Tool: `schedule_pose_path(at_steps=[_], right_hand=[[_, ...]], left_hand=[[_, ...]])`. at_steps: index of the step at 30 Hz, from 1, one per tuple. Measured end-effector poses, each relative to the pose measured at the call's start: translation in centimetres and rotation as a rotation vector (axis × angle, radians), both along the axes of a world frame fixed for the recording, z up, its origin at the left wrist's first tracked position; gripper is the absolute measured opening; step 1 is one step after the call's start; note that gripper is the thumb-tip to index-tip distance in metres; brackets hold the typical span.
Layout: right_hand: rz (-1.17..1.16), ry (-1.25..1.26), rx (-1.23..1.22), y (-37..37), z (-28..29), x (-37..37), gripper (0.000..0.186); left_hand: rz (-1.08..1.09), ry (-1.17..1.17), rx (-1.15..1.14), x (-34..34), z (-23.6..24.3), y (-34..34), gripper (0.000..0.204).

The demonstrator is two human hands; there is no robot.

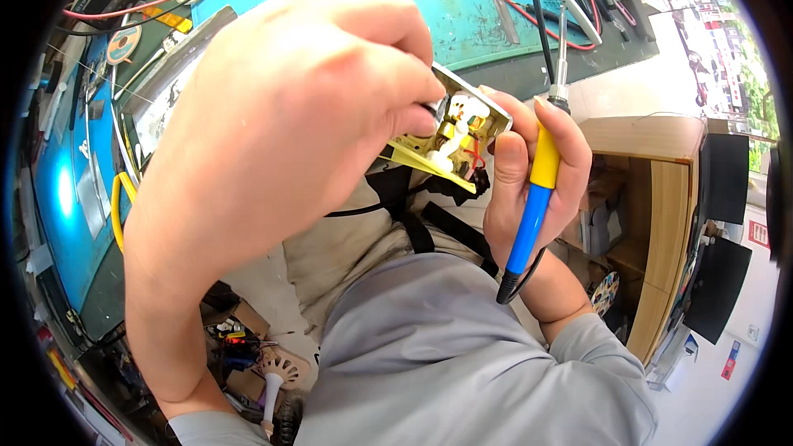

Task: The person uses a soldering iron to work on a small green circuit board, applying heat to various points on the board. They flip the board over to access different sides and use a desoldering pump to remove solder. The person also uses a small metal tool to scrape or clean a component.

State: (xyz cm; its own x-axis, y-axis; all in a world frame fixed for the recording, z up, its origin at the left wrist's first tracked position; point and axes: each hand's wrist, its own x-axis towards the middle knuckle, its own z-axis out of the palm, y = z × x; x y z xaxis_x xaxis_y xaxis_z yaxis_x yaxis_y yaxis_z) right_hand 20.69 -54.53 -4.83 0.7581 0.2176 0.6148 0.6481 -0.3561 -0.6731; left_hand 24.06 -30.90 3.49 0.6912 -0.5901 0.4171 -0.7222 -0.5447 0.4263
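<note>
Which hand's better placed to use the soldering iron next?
Right hand, likely: it holds the soldering iron beside the open case, while the left hand is occupied at that case.

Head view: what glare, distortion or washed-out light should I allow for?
Head view: bluish-white glare on the blue mat at far left; window at upper right looks overexposed; fisheye curves edges toward black corners. Also in the head view: open casing brightly lit, its smallest parts unclear.
</note>
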Motion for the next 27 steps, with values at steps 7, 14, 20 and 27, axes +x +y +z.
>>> schedule_pose_path(at_steps=[7,14,20,27], right_hand=[[-0.026,0.022,0.040,0.0,0.1,0.1,0.040],[-0.116,0.027,0.038,0.3,0.3,0.2,0.041],[-0.135,0.027,0.009,0.2,0.6,0.3,0.041],[-0.201,0.065,-0.002,0.3,1.1,0.2,0.039]], left_hand=[[0.097,0.148,-0.074,-0.2,0.1,-0.3,0.014],[0.110,0.188,-0.124,0.3,0.2,-0.6,0.012],[0.116,0.198,-0.139,0.3,0.3,-0.4,0.010],[0.113,0.202,-0.158,0.6,0.2,-0.3,0.009]])
